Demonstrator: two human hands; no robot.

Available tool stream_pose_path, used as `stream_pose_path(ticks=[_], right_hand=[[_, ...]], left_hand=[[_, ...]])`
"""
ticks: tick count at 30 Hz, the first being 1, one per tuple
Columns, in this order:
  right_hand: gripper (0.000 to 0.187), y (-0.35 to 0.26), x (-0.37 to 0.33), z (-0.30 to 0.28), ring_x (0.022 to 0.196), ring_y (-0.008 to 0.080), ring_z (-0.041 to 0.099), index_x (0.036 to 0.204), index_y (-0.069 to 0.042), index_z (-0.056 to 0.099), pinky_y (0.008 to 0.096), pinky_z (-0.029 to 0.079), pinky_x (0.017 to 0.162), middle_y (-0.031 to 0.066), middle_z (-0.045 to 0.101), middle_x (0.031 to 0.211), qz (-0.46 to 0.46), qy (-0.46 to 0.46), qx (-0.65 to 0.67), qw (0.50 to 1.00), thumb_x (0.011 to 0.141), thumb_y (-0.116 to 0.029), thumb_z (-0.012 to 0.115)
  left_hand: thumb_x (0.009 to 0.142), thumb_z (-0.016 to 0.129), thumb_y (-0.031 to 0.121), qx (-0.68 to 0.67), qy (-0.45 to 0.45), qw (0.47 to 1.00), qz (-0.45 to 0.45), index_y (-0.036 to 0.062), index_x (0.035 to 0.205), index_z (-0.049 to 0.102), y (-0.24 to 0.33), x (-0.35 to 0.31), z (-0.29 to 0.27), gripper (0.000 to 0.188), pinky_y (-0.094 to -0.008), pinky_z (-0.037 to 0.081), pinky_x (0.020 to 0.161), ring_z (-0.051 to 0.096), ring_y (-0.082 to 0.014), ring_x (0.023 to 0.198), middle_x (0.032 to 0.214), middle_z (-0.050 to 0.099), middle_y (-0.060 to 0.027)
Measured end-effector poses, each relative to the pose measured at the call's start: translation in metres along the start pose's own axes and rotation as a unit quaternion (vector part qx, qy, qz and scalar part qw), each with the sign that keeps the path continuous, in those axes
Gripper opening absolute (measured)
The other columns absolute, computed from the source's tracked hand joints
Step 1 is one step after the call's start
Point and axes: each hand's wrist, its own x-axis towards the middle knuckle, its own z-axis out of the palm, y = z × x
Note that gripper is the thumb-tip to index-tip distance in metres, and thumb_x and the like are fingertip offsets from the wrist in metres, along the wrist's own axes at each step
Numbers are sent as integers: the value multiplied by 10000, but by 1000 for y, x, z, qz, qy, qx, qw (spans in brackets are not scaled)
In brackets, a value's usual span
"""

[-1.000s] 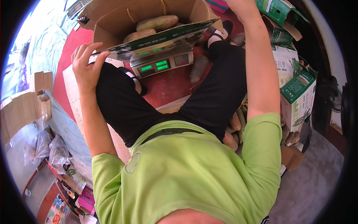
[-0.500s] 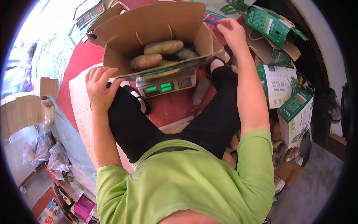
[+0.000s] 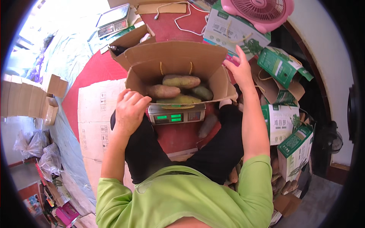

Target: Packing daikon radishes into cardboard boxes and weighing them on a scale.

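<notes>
An open cardboard box with yellow cord handles rests on a digital scale with lit green displays, between my knees. Inside lie several long, thick radishes, greenish to reddish brown and dusty. My left hand is at the near left corner of the box, its fingers curled over the rim. Beside the far right corner, my right hand is raised with thumb and fingers apart, holding nothing. One dusty radish lies on the red floor covering, right of the scale.
Printed green and white cartons stand on the right, with loose radishes below them. A pink fan sits at the far right. Another scale and a smaller open box are at the far left. Flattened cardboard lies to my left.
The view has shifted, bringing the fan and white cable into sight. My left hand's fingers have bunched closer on the box corner. My right hand stays beside the far right corner, fingers pointing more upward.
</notes>
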Motion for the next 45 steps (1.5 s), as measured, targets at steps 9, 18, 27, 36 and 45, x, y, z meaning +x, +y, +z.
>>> stream_pose_path(ticks=[9,18,27,36,45], right_hand=[[264,-2,38,12,692,136,588,974,18,616,281,463,619,73,640,774,53,-119,-14,991,763,-117,699],[167,-43,47,43,568,199,569,786,-21,638,345,429,566,115,593,637,-69,-68,-185,978,745,-178,678],[182,-149,44,141,808,319,611,845,-52,664,411,462,697,137,643,842,-255,-108,-276,920,757,-211,655],[197,-178,-18,276,858,332,635,871,-148,701,455,496,753,114,668,871,-299,-192,-215,910,756,-275,602],[165,-155,-165,422,800,344,661,824,-87,691,449,525,709,181,670,828,-240,-345,-153,894,740,-215,627]], left_hand=[[741,618,75,25,-48,998,21,101,767,620,-11,4,-6,37,-405,410,939,582,-212,801,735,563,-35],[760,626,86,15,29,999,-13,100,744,612,-43,-16,-15,26,-399,425,915,585,-214,774,708,574,-33],[783,624,109,18,103,986,-132,91,760,606,-86,-84,-51,34,-389,413,904,589,-232,792,738,600,-36],[814,592,84,157,65,961,-219,86,826,609,-103,-199,-125,22,-416,401,930,576,-265,805,791,610,-70],[851,552,103,291,-46,904,-311,61,817,591,-81,-347,-176,67,-395,397,837,522,-280,718,735,557,-93]])
